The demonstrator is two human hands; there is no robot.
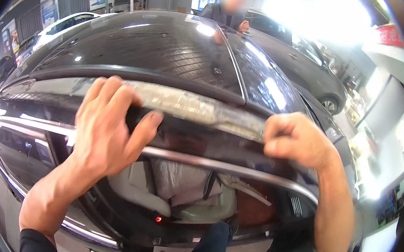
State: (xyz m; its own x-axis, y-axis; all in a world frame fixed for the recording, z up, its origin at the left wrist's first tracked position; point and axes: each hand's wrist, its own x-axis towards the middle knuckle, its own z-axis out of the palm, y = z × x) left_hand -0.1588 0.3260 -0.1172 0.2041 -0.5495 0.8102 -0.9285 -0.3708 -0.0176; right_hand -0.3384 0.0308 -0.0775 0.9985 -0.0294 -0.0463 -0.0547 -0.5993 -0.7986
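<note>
A dark, glossy car roof [161, 44] fills the middle of the view. Along its near edge runs a long pale beige-grey strip [189, 105], like tape or film, with a patchy, wrinkled surface. My left hand [107, 124] rests over the strip, its fingers bent across it and its thumb spread away toward the door frame. At the strip's right-hand end my right hand [298, 140] is closed, fingers curled and pressed together. Whatever lies inside those fingers is hidden. Below both hands, a bright trim line [198, 162] borders the side window.
Pale seats [208, 209], one with a clear plastic cover, show through the window. A person [228, 9] stands beyond the roof, by a dark grey car [292, 52]. A white car [66, 23] is parked at the far left. My leg [207, 248] is close to the door.
</note>
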